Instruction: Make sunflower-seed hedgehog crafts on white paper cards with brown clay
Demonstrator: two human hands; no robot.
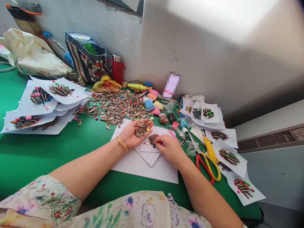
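Palm up, my left hand (129,134) cups a small heap of striped sunflower seeds (141,129), with a yellow and a pale green bit of clay at its fingers. My right hand (171,149) has thumb and fingers pinched together at a brown hedgehog shape (153,139) of clay and seeds. Whatever lies between those fingertips is hidden. The hedgehog is on a small white card (146,148), which rests on larger white sheets (128,164). A pink stick tool (175,136) lies just beyond my right hand.
Behind my hands spreads a pile of sunflower seeds (118,104). Coloured clay packets (149,104) lie right of it. Scissors (209,164) and finished seed cards (229,156) are on the right. More cards (42,107) stack left. A red flask (117,71) stands by the wall.
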